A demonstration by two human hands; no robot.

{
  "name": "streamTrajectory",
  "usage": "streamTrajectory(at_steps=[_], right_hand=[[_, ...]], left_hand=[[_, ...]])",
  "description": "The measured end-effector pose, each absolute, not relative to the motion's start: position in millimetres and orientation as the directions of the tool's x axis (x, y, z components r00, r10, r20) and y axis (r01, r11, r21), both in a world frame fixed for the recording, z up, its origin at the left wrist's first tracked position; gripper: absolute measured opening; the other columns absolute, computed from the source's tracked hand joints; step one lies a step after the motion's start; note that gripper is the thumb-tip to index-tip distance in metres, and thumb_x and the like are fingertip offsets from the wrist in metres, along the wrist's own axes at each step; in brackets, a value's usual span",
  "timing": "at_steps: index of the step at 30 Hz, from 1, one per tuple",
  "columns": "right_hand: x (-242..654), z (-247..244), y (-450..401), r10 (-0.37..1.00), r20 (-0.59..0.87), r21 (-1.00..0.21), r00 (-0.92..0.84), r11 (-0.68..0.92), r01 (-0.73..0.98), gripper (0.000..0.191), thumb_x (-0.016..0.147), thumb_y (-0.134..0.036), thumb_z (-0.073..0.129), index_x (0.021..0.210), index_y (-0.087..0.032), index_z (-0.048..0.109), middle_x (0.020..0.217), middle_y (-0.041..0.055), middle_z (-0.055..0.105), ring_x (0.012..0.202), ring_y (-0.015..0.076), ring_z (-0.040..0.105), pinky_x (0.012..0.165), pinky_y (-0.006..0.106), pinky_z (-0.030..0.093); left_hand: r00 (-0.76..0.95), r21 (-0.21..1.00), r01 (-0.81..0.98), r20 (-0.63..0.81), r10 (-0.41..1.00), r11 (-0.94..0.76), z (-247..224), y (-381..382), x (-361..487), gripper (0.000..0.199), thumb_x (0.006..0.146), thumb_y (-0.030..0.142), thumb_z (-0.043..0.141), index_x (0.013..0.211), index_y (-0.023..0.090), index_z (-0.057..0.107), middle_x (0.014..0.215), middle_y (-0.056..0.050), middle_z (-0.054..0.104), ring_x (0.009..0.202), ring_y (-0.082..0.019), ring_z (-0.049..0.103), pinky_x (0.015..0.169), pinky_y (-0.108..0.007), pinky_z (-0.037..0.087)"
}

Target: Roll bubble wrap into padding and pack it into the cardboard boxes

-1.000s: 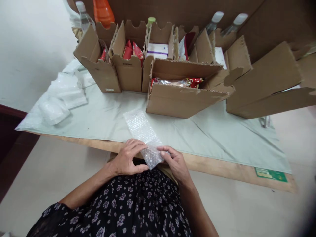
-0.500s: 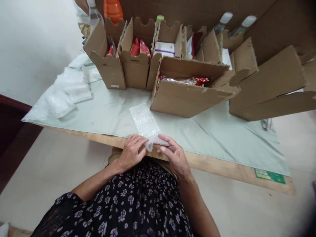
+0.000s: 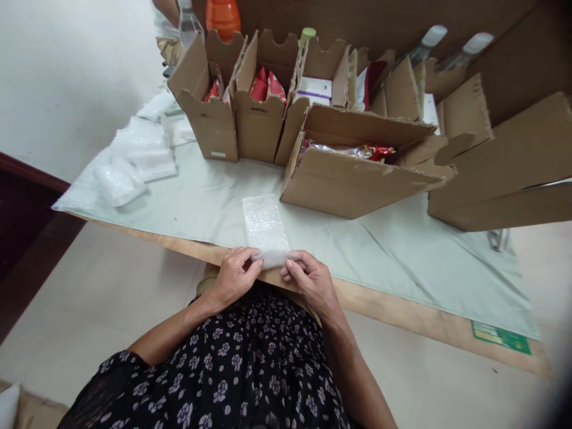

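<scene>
A small bubble wrap bag [image 3: 265, 221] lies flat at the table's front edge, its near end lifted between my two hands. My left hand [image 3: 239, 271] pinches the left corner of that end between thumb and fingers. On the other side, my right hand [image 3: 309, 275] pinches the right corner, its fingers curled. The near end looks folded or turned over and stretched straight between the hands. Whether anything is inside the bag, I cannot tell.
Several cardboard boxes [image 3: 326, 190] holding red packets and white cartons stand along the back. Clear bottles and an orange bottle [image 3: 222, 21] rise behind them. Bubble wrap bags [image 3: 120, 182] are piled at the left on the pale green cloth [image 3: 205, 196]. A green card [image 3: 500, 337] lies at the right edge.
My right hand has shifted its hold to the corner, and the crumpled near end of the bag is now pulled straight. The view has turned slightly left.
</scene>
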State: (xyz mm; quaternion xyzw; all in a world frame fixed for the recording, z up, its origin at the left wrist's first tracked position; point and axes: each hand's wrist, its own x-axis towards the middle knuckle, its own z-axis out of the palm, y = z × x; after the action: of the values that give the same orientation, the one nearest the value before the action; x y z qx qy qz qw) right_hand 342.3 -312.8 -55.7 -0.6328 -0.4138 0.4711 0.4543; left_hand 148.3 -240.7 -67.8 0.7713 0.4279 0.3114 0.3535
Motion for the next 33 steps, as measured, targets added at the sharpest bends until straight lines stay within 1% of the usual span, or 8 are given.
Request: streamTrajectory(at_steps=[3, 6, 9, 13, 17, 21, 25, 33], right_hand=[[342, -53, -316, 0.949, -0.131, -0.957, 0.286, -0.196, 0.213, 0.037, 0.097, -0.043, 0.061, 0.126, -0.02, 0.062, 0.077, 0.0014, 0.074, 0.067, 0.0169, 0.069, 0.069, 0.032, 0.058], [342, -52, -322, 0.955, 0.086, -0.89, 0.282, -0.053, 0.453, 0.035, 0.1, -0.034, 0.059, 0.133, -0.023, 0.061, 0.09, 0.0043, 0.076, 0.078, 0.0196, 0.071, 0.079, 0.037, 0.059], [341, -58, -321, 0.963, 0.259, -0.715, 0.069, 0.144, 0.684, 0.031, 0.097, -0.026, 0.061, 0.128, -0.025, 0.067, 0.116, 0.0099, 0.076, 0.111, 0.0274, 0.07, 0.097, 0.048, 0.056], [342, -74, -312, 0.959, 0.227, -0.5, -0.168, 0.263, 0.825, 0.037, 0.094, -0.017, 0.061, 0.13, -0.024, 0.068, 0.143, 0.0126, 0.066, 0.138, 0.0329, 0.055, 0.104, 0.053, 0.051], [344, -85, -305, 0.954, 0.234, -0.434, -0.187, 0.275, 0.858, 0.033, 0.098, -0.015, 0.057, 0.127, -0.025, 0.07, 0.139, 0.0114, 0.069, 0.134, 0.0305, 0.059, 0.101, 0.05, 0.051], [344, -87, -301, 0.944, 0.273, -0.412, -0.183, 0.287, 0.865, 0.028, 0.103, -0.018, 0.054, 0.121, -0.024, 0.073, 0.131, 0.0106, 0.073, 0.127, 0.028, 0.063, 0.098, 0.046, 0.05], [343, -80, -296, 0.944, 0.293, -0.439, -0.154, 0.276, 0.855, 0.027, 0.104, -0.018, 0.052, 0.116, -0.022, 0.075, 0.12, 0.0108, 0.077, 0.116, 0.0273, 0.066, 0.094, 0.044, 0.049], [344, -77, -290, 0.966, 0.236, -0.539, -0.104, 0.219, 0.813, 0.028, 0.106, -0.029, 0.051, 0.11, -0.023, 0.078, 0.096, 0.0083, 0.08, 0.088, 0.0234, 0.07, 0.089, 0.041, 0.048]], left_hand=[[0.407, 0.825, 0.485, 0.078, 0.91, -0.288, -71, -234, 149, 0.015, 0.092, 0.024, 0.059, 0.097, 0.02, 0.072, 0.078, -0.001, 0.074, 0.07, -0.018, 0.067, 0.07, -0.031, 0.055], [0.413, 0.814, 0.52, 0.025, 0.911, -0.258, -72, -228, 149, 0.019, 0.091, 0.024, 0.059, 0.103, 0.019, 0.073, 0.074, 0.0, 0.071, 0.064, -0.017, 0.064, 0.065, -0.029, 0.052], [0.428, 0.788, 0.555, 0.004, 0.904, -0.266, -73, -225, 149, 0.027, 0.091, 0.024, 0.06, 0.115, 0.018, 0.072, 0.073, 0.001, 0.07, 0.062, -0.017, 0.063, 0.065, -0.029, 0.052], [0.425, 0.718, 0.628, 0.008, 0.905, -0.301, -76, -220, 149, 0.036, 0.09, 0.023, 0.064, 0.126, 0.021, 0.068, 0.072, 0.002, 0.069, 0.063, -0.016, 0.064, 0.068, -0.029, 0.054], [0.391, 0.636, 0.653, 0.181, 0.903, -0.41, -78, -220, 142, 0.049, 0.09, 0.022, 0.067, 0.138, 0.02, 0.058, 0.101, -0.006, 0.073, 0.091, -0.021, 0.07, 0.086, -0.035, 0.058], [0.478, 0.529, 0.58, 0.395, 0.785, -0.619, -74, -227, 133, 0.043, 0.093, 0.026, 0.069, 0.134, 0.02, 0.06, 0.131, -0.015, 0.066, 0.123, -0.031, 0.062, 0.108, -0.049, 0.052], [0.623, 0.472, 0.499, 0.387, 0.68, -0.726, -74, -234, 130, 0.026, 0.092, 0.022, 0.069, 0.118, 0.02, 0.069, 0.129, -0.015, 0.068, 0.123, -0.033, 0.061, 0.106, -0.054, 0.052], [0.528, 0.632, 0.452, 0.379, 0.76, -0.629, -77, -233, 135, 0.019, 0.093, 0.02, 0.066, 0.111, 0.018, 0.071, 0.103, -0.01, 0.077, 0.103, -0.027, 0.068, 0.094, -0.046, 0.056]])
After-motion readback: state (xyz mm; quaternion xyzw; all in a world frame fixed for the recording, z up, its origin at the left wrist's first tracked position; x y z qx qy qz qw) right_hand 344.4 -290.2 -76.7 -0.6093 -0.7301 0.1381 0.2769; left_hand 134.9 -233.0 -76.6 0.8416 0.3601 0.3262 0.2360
